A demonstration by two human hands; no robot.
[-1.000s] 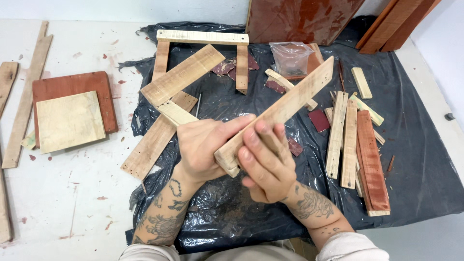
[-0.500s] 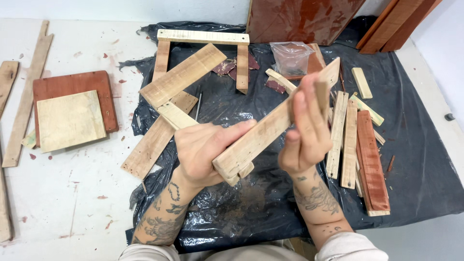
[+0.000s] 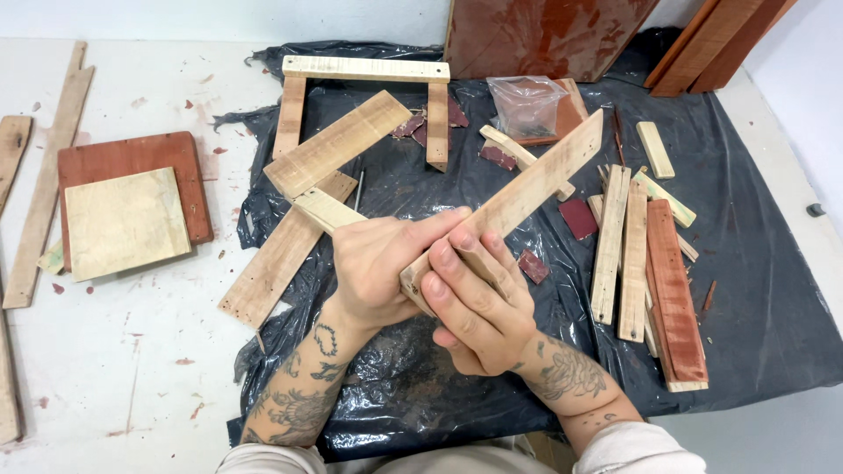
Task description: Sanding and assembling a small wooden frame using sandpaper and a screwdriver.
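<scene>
Left hand (image 3: 382, 268) curls closed around the near end of a pale wooden slat (image 3: 527, 195); right hand (image 3: 474, 303) wraps its fingers over the same end. The slat angles away toward two o'clock above black plastic sheeting (image 3: 755, 290).

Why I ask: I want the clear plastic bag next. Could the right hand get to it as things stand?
Probably yes, once it lets go. The right hand is wrapped around the wooden strip with the left hand. The plastic bag lies uncovered on the black sheet beyond; only that raised strip crosses the way.
</scene>
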